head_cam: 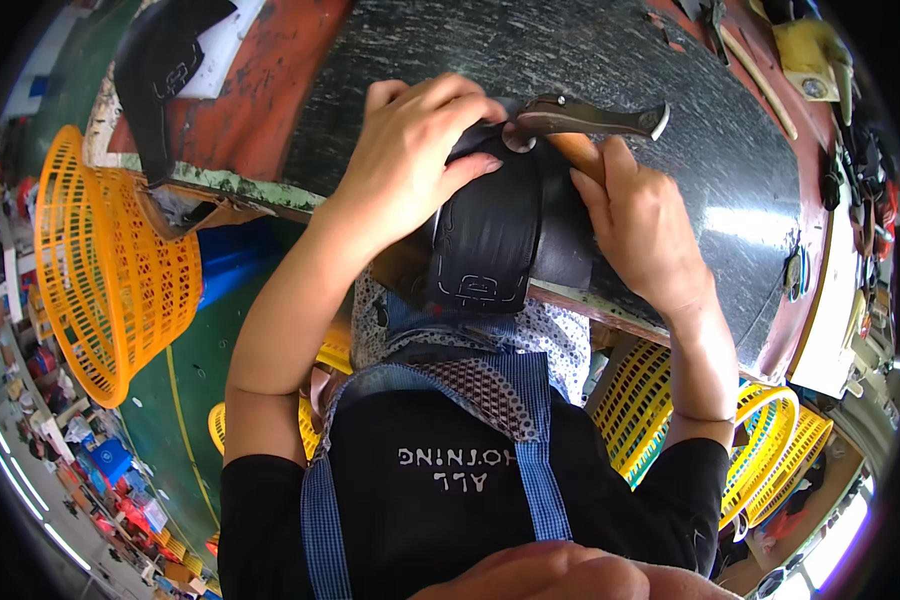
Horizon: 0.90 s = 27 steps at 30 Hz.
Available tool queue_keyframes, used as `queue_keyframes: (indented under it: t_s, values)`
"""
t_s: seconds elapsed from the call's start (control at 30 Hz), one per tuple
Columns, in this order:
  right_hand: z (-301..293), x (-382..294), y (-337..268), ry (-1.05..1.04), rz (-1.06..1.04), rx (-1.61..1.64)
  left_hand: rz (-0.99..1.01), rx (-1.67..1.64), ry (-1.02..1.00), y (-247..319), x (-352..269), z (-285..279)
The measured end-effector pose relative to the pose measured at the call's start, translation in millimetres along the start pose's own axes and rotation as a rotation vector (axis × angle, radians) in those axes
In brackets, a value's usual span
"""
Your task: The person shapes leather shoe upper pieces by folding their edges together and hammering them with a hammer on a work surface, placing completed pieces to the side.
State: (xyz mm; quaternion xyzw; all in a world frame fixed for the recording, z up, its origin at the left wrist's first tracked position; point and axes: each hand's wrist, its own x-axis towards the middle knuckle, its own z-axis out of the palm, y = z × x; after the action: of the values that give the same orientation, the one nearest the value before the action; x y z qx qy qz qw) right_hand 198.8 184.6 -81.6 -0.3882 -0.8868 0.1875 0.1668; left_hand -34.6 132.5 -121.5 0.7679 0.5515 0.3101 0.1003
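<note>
My right hand (641, 225) grips the wooden handle of a hammer (592, 118) with a dark metal head. The hammer's round face rests at the top edge of a black leather piece (487, 232), close to the fingertips of my left hand (427, 150). That hand's thumb and fingers pinch the upper end of the leather piece. The leather hangs over the near edge of the table, with white marked lines at its lower end. A darker flat sheet (566, 247) lies under its right side.
A dark slab (720, 172) covers the red worktable. Another black leather piece (146, 82) lies at the upper left beside white paper. An orange plastic basket (82, 270) stands at the left, yellow baskets (765, 450) at the lower right. Tools (799, 274) lie near the right edge.
</note>
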Motion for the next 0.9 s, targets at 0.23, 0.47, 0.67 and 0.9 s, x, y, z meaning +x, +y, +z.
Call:
queue_keyframes:
  t_s: [0.23, 0.47, 0.67, 0.9]
  values:
    - [-7.8, 3.8, 1.7, 0.043, -0.035, 0.029, -0.112, 0.171, 0.085, 12.6, -11.7, 3.7]
    - [4.8, -3.8, -1.5, 0.045, -0.016, -0.044, -0.096, 0.093, 0.036, 5.4, -8.2, 4.2]
    - [0.3, 5.4, -7.3, 0.023, -0.045, -0.023, -0.077, 0.090, 0.057, -0.7, -13.9, 2.6]
    - [5.7, 2.2, 0.1, -0.089, 0.009, 0.030, -0.130, 0.064, 0.086, -0.4, -20.4, 3.6]
